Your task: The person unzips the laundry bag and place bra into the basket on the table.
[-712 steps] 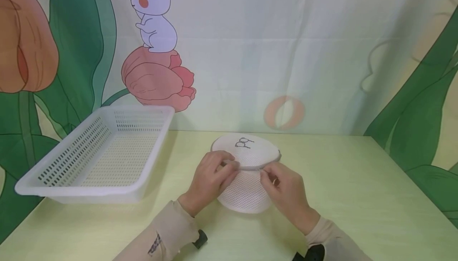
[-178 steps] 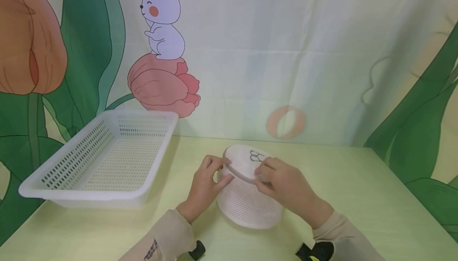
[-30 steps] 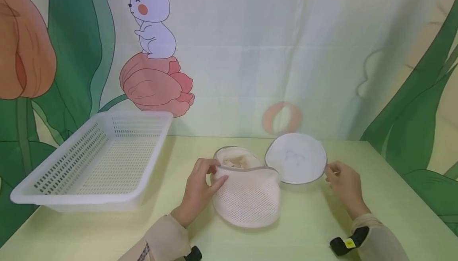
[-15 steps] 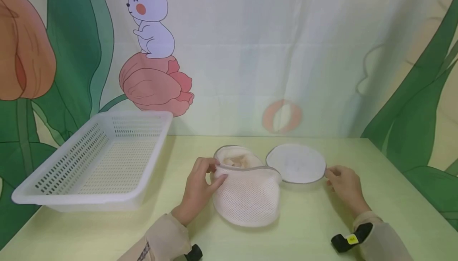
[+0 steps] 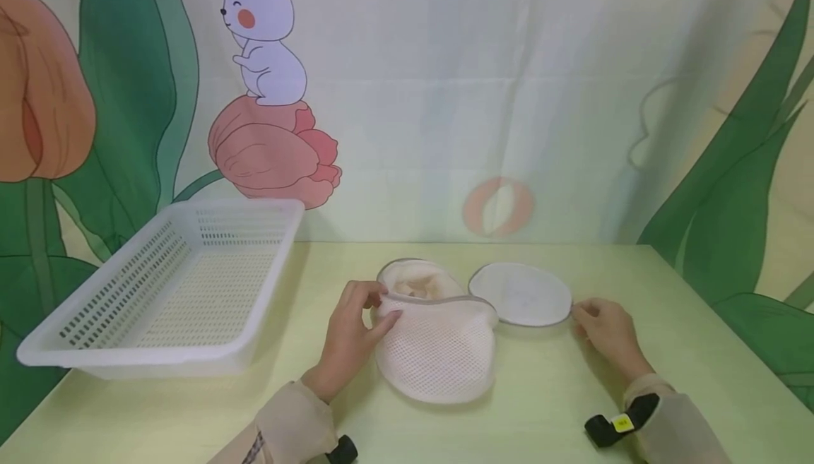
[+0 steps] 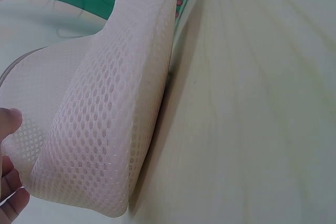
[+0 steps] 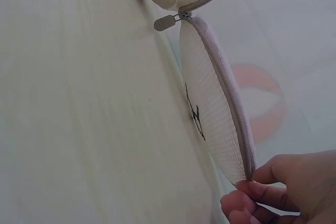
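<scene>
A white mesh laundry bag point(image 5: 435, 351) stands unzipped at mid-table, and a cream-coloured lining or cloth point(image 5: 422, 284) shows inside. Its round lid point(image 5: 521, 294) is folded out to the right, low over the table, joined to the bag near the zip pull point(image 7: 165, 23). My left hand point(image 5: 350, 330) holds the bag's left rim, thumb against the front mesh and fingers at the edge. With thumb and fingertips my right hand point(image 5: 607, 330) pinches the lid's far right edge; in the right wrist view the zip teeth point(image 7: 239, 114) run along that edge.
To the left stands a white perforated plastic basket point(image 5: 238, 358) with nothing in it. The pale yellow-green table point(image 5: 528, 407) ends at a printed curtain point(image 5: 407, 132) behind. Black wrist cameras sit at both sleeves.
Earlier the lid covered the bag, with both hands at its zip. It has since been unzipped and swung right; over the last second my right hand lowers it flatter. The left hand stays at the rim.
</scene>
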A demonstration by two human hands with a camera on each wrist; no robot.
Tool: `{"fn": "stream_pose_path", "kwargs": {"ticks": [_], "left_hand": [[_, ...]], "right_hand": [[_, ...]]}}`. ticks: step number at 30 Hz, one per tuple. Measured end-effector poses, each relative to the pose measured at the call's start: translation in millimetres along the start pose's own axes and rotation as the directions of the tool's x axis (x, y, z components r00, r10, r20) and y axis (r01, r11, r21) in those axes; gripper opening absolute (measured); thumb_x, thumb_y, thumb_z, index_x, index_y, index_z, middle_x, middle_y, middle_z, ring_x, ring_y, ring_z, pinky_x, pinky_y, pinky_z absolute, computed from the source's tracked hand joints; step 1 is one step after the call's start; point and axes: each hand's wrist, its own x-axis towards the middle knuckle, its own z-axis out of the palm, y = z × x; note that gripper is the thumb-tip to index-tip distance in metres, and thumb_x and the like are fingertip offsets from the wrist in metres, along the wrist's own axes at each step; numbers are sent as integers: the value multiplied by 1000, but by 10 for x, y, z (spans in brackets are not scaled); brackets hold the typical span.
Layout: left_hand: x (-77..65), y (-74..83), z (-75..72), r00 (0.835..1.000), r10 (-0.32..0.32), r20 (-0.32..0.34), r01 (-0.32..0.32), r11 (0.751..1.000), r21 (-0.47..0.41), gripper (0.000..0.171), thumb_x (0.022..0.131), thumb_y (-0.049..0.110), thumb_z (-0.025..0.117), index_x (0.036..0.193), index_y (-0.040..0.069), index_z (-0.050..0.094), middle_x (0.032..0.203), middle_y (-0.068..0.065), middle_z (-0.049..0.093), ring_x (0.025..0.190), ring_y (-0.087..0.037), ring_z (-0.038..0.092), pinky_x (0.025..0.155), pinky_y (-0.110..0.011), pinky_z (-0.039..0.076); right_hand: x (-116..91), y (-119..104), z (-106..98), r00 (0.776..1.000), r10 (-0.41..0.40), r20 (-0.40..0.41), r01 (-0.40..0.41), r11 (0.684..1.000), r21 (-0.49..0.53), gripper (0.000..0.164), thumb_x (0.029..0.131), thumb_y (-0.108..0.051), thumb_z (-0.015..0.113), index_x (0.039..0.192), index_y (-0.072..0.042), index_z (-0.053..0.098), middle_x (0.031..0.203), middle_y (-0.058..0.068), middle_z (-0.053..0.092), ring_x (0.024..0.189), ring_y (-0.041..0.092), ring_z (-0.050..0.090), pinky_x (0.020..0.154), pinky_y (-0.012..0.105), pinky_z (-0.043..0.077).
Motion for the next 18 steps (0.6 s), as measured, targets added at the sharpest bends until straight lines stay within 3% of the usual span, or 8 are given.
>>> {"fn": "stream_pose_path", "kwargs": {"ticks": [18], "left_hand": [[-17, -24, 16, 1000, 6, -9, -6, 1000, -6, 40, 74, 10, 82, 104, 5, 55, 92, -7, 54, 87, -18, 57, 78, -31, 55]], "right_hand": [[-23, -4, -37, 999, -43, -32, 42, 999, -29, 36, 93, -21, 49, 108, 9, 61, 84, 17, 66, 69, 18, 59, 56, 26, 46]]}}
